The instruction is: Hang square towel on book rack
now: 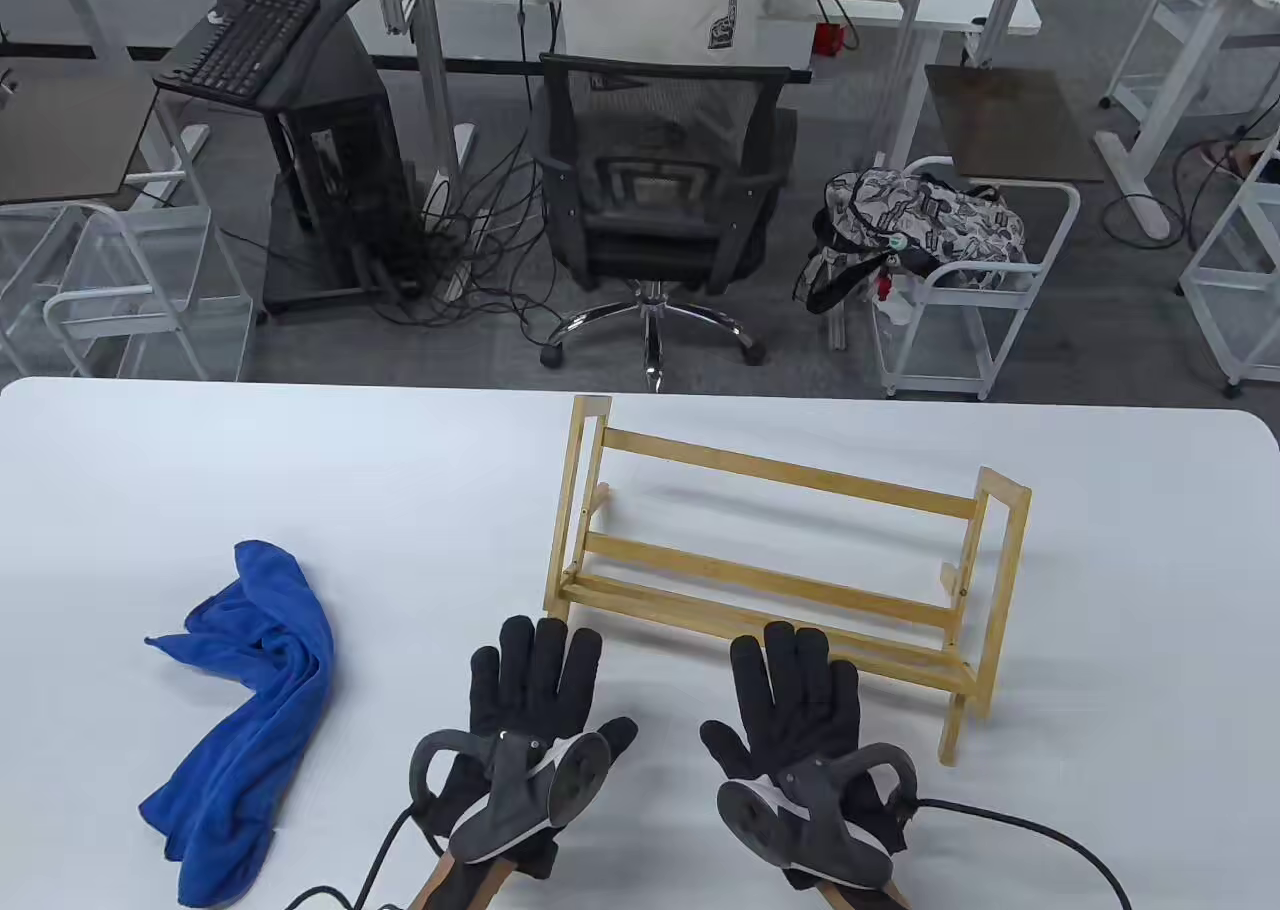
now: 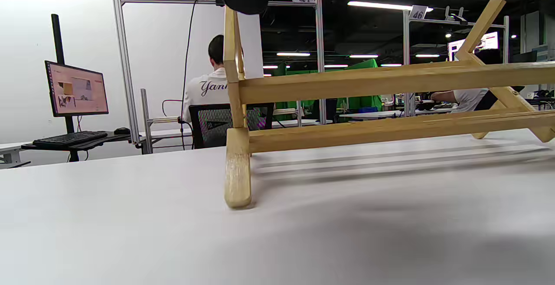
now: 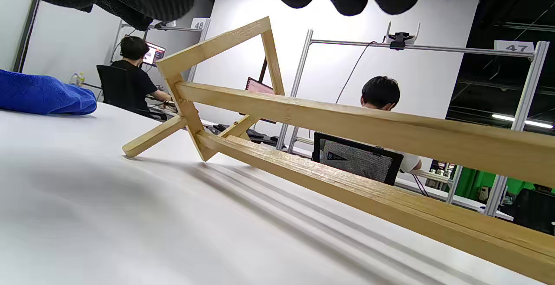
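The blue towel (image 1: 245, 695) lies crumpled at the near left of the table (image 1: 400, 470), well apart from the wooden book rack (image 1: 780, 570), while the left hand (image 1: 530, 720) and right hand (image 1: 800, 730) rest flat, fingers spread, grasping nothing; hung bunched, it may slip off or tip the light rack.

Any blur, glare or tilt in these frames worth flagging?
Table view: sharp, evenly lit, soft shadows under the rack. Left wrist view: level; near table soft, bright wall washed out. Right wrist view: tilted; towel sharp, near table blurred.
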A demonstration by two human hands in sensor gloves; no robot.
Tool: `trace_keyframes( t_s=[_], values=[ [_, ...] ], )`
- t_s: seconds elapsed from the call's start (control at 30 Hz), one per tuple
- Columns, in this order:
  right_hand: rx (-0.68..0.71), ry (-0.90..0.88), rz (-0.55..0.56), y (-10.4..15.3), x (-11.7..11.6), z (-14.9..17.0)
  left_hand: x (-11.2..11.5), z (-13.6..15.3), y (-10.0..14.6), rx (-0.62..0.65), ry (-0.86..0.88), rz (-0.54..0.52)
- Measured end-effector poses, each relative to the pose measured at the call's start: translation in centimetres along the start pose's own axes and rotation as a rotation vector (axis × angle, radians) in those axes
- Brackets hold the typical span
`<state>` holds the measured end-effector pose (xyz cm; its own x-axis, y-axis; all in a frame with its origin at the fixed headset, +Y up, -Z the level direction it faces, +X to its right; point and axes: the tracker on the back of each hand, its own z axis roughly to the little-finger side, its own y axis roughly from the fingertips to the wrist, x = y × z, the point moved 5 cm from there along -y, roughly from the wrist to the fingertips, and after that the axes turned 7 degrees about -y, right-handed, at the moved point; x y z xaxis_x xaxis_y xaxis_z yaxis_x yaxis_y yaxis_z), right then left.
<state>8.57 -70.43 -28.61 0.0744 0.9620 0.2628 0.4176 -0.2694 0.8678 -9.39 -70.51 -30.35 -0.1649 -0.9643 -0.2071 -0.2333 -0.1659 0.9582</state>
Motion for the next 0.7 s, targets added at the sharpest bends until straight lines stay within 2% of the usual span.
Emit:
trace_keyframes(
  t_s=[0.43,0.7],
  values=[
    [0.006,-0.002,0.028,0.1,0.3,0.0,0.0,0.5,0.2,-0.021,0.013,-0.021],
    [0.020,-0.003,0.052,0.2,0.5,-0.1,-0.7,2.7,0.2,-0.098,0.020,-0.045]
  ],
)
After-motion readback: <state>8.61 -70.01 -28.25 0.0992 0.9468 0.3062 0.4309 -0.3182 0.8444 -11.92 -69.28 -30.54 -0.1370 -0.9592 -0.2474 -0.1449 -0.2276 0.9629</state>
